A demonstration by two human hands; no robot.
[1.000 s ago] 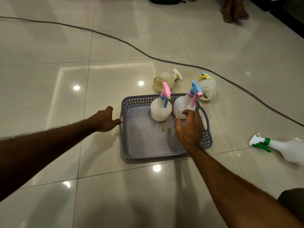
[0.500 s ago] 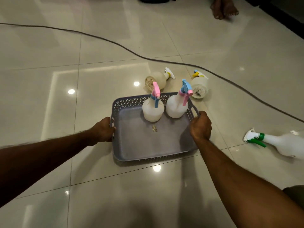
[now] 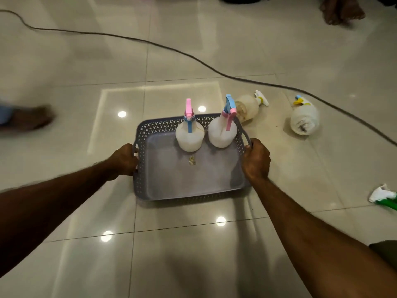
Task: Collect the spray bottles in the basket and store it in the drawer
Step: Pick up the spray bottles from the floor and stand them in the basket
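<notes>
A grey perforated basket (image 3: 189, 194) is held over the tiled floor, with my left hand (image 3: 124, 160) on its left handle and my right hand (image 3: 256, 160) on its right handle. Two white spray bottles stand upright at its far side: one with a pink head (image 3: 189, 136) and one with a blue head (image 3: 222, 132). Three more bottles lie on the floor to the right: a white-nozzled one (image 3: 249, 107) just behind the basket, a yellow-nozzled one (image 3: 304, 119), and a green-triggered one (image 3: 384, 198) cut off by the right edge.
A dark cable (image 3: 193, 59) snakes across the floor behind the basket. Another person's bare feet (image 3: 341, 10) stand at the top right, and a blurred foot (image 3: 30, 120) is at the left edge. No drawer is in view.
My right hand left the blue-headed bottle and took the right handle; my left hand closed on the left handle. The basket now sits further left of the floor bottles, seemingly lifted.
</notes>
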